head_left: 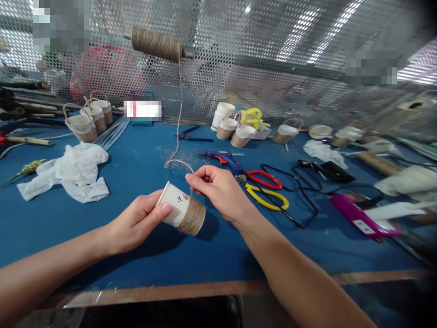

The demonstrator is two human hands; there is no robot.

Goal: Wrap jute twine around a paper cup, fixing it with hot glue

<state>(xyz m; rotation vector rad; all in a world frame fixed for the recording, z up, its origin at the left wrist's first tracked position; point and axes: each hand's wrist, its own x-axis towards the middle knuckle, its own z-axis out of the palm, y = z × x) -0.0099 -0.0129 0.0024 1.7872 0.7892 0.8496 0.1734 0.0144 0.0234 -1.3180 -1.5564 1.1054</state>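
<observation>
A white paper cup (175, 203) lies tilted in my left hand (141, 218), its rim toward the left and its base toward the right. Brown twine is wound in a band (194, 216) around the lower half of the cup. My right hand (216, 189) pinches the loose twine (180, 100) close to the cup's side, thumb against fingers. From there the strand loops over the table and rises to a large spool of twine (155, 44) on a rod at the mesh wall. Small dark marks show on the bare paper.
A blue glue gun (223, 159), red and yellow handled pliers (268, 196) and black cords lie right of my hands. Twine-wrapped cups (82, 127) stand back left, others (242, 135) back centre. White cloth (73, 171) lies left, a purple box (363, 214) right. The blue table's front edge (153, 291) is near.
</observation>
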